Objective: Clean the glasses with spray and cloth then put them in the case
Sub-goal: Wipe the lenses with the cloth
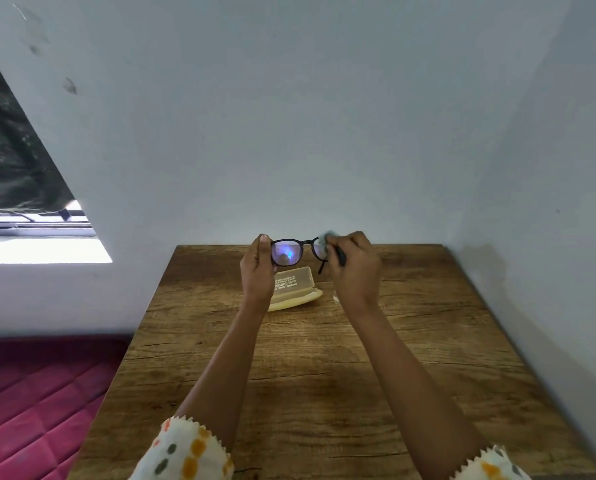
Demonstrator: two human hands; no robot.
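Observation:
I hold black-framed glasses (pixel 287 253) up above the far part of the wooden table (pixel 324 358). My left hand (pixel 257 271) grips the left end of the frame. My right hand (pixel 353 268) presses a pale blue-grey cloth (pixel 326 237) against the right lens, which is mostly hidden by it. One black temple arm hangs down below the right hand. Under the hands, an open cream-yellow glasses case (pixel 294 287) lies on the table with printed text on its lid. A small clear object (pixel 336 297), perhaps the spray bottle, peeks out beside my right wrist.
The table stands in a corner, with pale walls behind it and to its right. A pink quilted mattress (pixel 37 393) lies to the left, below a bright window (pixel 37 237).

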